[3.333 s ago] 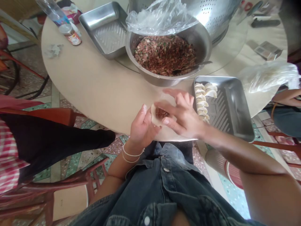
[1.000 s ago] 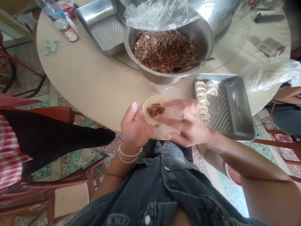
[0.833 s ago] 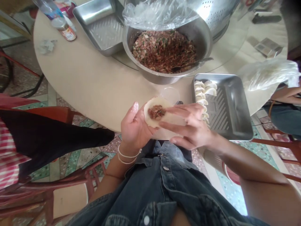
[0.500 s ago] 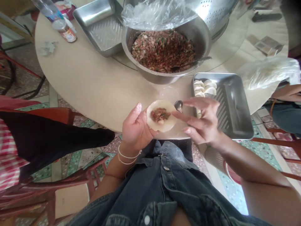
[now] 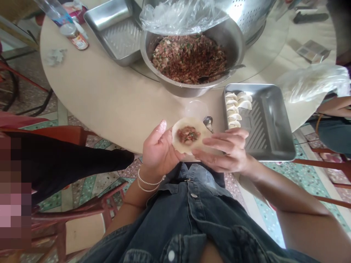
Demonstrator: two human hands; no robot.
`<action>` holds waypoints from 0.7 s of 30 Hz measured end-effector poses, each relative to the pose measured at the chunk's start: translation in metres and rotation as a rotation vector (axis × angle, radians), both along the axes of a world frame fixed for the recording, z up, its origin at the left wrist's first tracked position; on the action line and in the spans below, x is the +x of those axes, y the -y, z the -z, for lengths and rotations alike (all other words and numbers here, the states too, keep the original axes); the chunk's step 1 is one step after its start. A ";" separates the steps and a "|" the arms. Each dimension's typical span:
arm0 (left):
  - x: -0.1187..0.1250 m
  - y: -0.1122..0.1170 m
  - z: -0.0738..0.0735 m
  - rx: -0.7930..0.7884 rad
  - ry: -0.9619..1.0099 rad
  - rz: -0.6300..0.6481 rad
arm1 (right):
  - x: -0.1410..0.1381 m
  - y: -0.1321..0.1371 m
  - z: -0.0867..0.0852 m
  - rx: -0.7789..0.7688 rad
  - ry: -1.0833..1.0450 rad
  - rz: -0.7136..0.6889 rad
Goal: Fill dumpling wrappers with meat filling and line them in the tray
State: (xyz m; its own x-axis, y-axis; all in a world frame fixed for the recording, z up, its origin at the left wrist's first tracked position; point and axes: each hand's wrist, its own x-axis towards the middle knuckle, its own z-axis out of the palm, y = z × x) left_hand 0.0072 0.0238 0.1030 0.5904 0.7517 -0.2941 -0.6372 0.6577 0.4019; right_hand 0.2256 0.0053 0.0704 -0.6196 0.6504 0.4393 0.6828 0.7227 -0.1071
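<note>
A round dumpling wrapper [image 5: 178,144] rests across the fingers of my left hand [image 5: 157,149], its thumb raised beside the left edge. A mound of meat filling [image 5: 188,134] with green bits sits in its middle. My right hand [image 5: 229,149] is at the wrapper's right and lower edge, fingers bent around that rim. Just beyond my right fingers lies a spoon [image 5: 208,122] on the table. Behind the wrapper is a small clear round dish [image 5: 196,107]. To the right, a metal tray [image 5: 289,146] holds several folded dumplings [image 5: 232,109] in its left part.
A large metal bowl [image 5: 175,87] of minced filling stands at the back, with a spoon and a plastic bag on it. Another metal tray [image 5: 123,60], a jar [image 5: 74,36] and a colander [image 5: 246,18] are on the table. People sit or stand at both sides.
My right hand has moved down and left, from hovering with spread fingers to the wrapper's edge. The dumplings in the tray are now more exposed.
</note>
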 end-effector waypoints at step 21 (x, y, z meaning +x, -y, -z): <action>0.008 0.012 0.025 0.435 -0.106 0.104 | -0.025 -0.015 -0.008 0.205 -0.516 0.071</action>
